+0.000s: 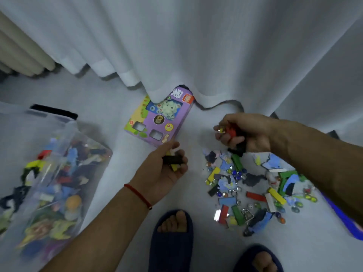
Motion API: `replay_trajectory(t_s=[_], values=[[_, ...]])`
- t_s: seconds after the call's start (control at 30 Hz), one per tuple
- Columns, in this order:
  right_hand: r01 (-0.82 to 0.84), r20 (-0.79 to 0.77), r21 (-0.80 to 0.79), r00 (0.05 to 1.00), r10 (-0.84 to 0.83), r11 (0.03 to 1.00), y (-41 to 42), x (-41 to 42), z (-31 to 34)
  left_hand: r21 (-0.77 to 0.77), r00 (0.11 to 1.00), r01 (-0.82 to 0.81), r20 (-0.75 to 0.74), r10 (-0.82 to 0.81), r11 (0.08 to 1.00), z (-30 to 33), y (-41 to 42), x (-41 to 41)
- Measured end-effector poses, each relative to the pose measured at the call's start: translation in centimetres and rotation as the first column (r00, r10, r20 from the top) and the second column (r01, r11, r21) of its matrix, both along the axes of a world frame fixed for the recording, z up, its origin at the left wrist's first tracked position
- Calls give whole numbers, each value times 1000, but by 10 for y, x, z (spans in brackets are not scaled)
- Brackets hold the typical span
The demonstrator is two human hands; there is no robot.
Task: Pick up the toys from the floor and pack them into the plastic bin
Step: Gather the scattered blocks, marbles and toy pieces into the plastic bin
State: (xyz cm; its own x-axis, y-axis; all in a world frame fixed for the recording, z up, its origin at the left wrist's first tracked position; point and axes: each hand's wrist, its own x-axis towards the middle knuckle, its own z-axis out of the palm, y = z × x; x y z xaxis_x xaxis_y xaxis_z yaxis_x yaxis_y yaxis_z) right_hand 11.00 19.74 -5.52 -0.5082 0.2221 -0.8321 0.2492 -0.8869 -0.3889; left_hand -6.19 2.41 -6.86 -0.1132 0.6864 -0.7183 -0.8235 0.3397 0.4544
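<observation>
Left hand (167,169) has its fingers (181,165) curled round a black block (172,159) with a yellow block (173,167) tucked under it, held over bare floor (121,173). There's a red string bracelet (137,195) on that wrist. Right hand (243,132) is up above the mess, fingers bunched tight round a fistful: a red block (231,131), something black poking out the bottom, and a small shiny bit at the fingertips I can't make out.

Right under it is the pile of toys (253,191) on the floor: coloured blocks, marbles, puzzle pieces, metal rings, a die. The plastic bin (59,173) sits well off to the left, clear-walled and already stuffed with colourful toys. A purple game box (161,118) lies between them, its top edge tucked under the white curtain (196,46). Two feet in dark blue slippers (172,242) at the bottom.
</observation>
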Motion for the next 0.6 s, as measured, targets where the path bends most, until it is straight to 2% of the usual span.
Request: replay_trajectory(t_s=[0.07,0.13,0.2,0.3,0.43,0.6], values=[[-1,-26,-104,1000,-2,995,-28,0,43,47,997,-46,60,43,998,38,-33,-15],[-34,9,-100,999,35,994,-60,-16,80,62,991,-108,85,103,992,76,-73,-36],[-94,35,-40,995,95,995,-94,-51,115,65,978,-202,71,197,977,110,-117,-63],[-163,-17,62,986,164,985,-147,-127,160,32,939,-340,-47,341,940,141,-188,-111],[-369,-85,223,915,395,902,-222,-245,201,5,866,-471,-191,463,882,171,-270,-164],[-428,37,363,894,446,828,-306,-343,213,-70,784,-596,-263,562,800,194,-313,-199]])
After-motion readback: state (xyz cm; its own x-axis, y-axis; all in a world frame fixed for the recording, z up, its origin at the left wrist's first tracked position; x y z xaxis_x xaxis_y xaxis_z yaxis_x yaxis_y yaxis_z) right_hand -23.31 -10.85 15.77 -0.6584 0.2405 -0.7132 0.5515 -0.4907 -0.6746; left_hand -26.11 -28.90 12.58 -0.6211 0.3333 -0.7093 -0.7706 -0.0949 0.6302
